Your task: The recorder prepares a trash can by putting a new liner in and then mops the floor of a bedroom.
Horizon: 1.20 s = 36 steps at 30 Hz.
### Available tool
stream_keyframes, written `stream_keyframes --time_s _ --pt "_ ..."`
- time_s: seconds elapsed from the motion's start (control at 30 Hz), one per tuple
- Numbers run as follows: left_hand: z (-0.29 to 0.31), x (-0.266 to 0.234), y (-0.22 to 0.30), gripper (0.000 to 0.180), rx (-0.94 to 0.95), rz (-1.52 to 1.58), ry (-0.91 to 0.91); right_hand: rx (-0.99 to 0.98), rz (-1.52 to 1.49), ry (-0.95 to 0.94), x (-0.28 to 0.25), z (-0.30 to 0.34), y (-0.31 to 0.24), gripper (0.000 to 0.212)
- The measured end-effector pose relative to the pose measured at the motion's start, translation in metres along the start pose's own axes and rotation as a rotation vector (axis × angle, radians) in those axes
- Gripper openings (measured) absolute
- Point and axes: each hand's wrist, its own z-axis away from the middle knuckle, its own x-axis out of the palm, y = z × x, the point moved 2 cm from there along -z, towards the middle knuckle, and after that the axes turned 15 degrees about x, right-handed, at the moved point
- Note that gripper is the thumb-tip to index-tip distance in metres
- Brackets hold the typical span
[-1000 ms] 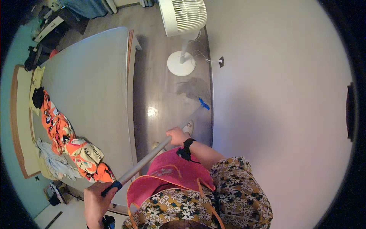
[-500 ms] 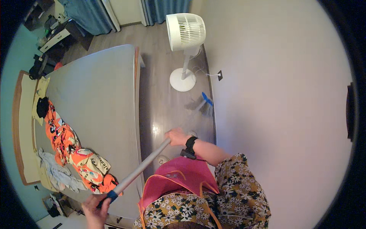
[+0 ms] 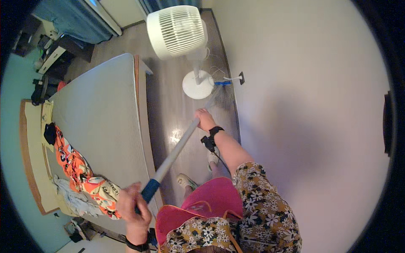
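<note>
A broom with a grey handle [image 3: 176, 151] slants across in front of me. My right hand [image 3: 205, 119] is closed round the handle partway down. My left hand [image 3: 134, 204], somewhat blurred, is wrapped about the top end, by the dark blue grip [image 3: 150, 189]. The blue broom head [image 3: 222, 83] is on the floor between the fan base and the wall, its bristles smeared by motion. A white standing fan [image 3: 177, 33] rises beside it, and its round base [image 3: 198, 85] is right next to the broom head.
On the left is a bed with a bare grey mattress [image 3: 99, 105], an orange patterned cloth [image 3: 74, 158] bunched on it. A white plug and cord sit in the wall socket [image 3: 241, 78] to the right. My shoes [image 3: 185, 181] stand on the wood-look floor.
The broom head has moved away from me along the wall to the fan base. Both hands have shifted forward and to the right with the handle. The view has turned slightly.
</note>
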Motion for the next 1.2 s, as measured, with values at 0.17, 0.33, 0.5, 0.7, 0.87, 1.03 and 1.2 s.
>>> stream_keyframes --time_s 0.17,0.33,0.5,0.7,0.87,1.03,1.2 --pt "-0.037 -0.014 0.008 0.018 0.005 -0.074 0.185 -0.024 -0.130 0.240 -0.005 0.001 -0.012 0.020" --pt "-0.025 -0.037 0.027 0.018 0.131 -0.153 0.161 -0.004 -0.255 0.319 -0.001 0.039 -0.024 0.018" --pt "0.015 -0.063 0.031 0.017 0.241 -0.123 0.075 0.053 -0.245 0.393 0.022 0.103 -0.043 0.017" --pt "0.080 -0.099 0.016 0.016 0.326 0.014 0.071 0.147 -0.243 0.471 0.066 0.185 -0.063 0.020" --pt "0.141 -0.129 0.012 0.016 0.329 0.009 0.004 0.126 -0.229 0.532 0.095 0.255 -0.088 0.019" --pt "0.183 -0.149 0.006 0.016 0.194 0.140 0.049 0.189 -0.213 0.517 0.114 0.320 -0.100 0.018" --pt "0.212 -0.168 0.027 0.017 0.234 0.289 0.027 0.260 -0.238 0.474 0.121 0.394 -0.106 0.020"
